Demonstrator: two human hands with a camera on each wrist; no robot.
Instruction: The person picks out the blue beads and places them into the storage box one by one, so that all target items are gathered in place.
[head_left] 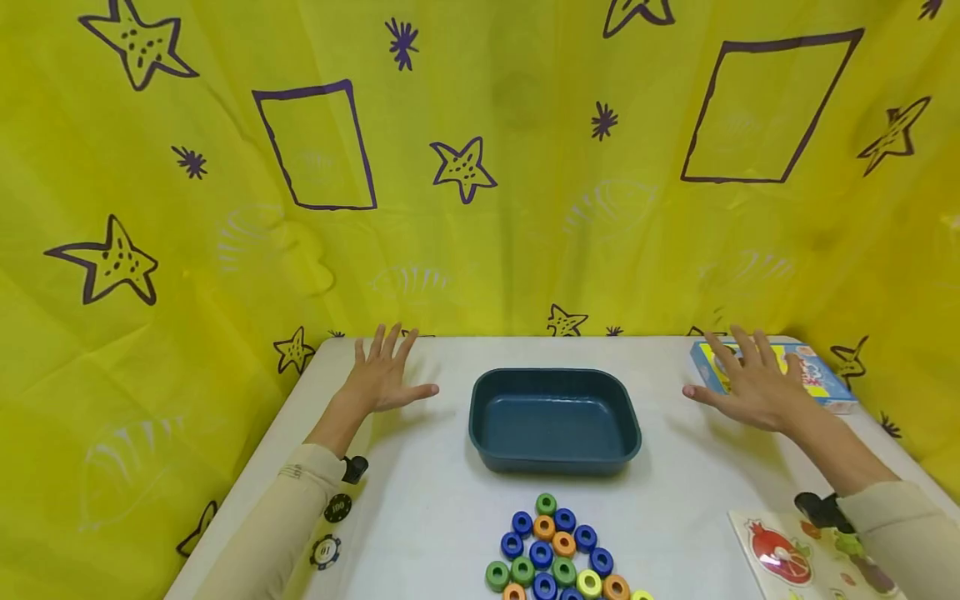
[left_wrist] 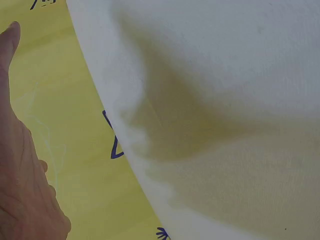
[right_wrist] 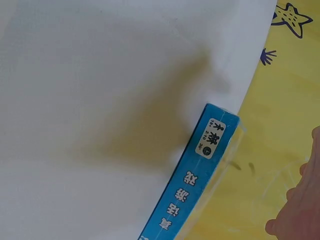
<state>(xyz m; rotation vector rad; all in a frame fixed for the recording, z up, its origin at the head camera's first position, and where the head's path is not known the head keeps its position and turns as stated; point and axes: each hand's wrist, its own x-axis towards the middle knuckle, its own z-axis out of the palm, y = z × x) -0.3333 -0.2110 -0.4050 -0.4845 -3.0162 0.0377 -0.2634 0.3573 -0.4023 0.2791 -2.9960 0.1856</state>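
Note:
My left hand point(head_left: 381, 377) is spread over the table to the left of a dark teal rectangular tub point(head_left: 555, 462), fingers straight and holding nothing. On the other side, my right hand point(head_left: 757, 387) is spread too, with nothing in it, and overlaps a blue game box point(head_left: 832, 375) in the head view. The tub stands between the two hands, and its inside shows nothing but its floor. In the left wrist view the left hand point(left_wrist: 27, 175) lies along the left edge; in the right wrist view part of the right hand point(right_wrist: 300, 200) shows at the lower right, beyond the blue box point(right_wrist: 195, 170).
Several ring-shaped beads in blue, orange, green and yellow, including a green bead point(head_left: 546, 504), lie in front of the tub. Two poker chips point(head_left: 326, 552) are beside the left sleeve. A fruit picture board point(head_left: 780, 554) lies front right. A yellow patterned curtain point(head_left: 517, 250) surrounds the table.

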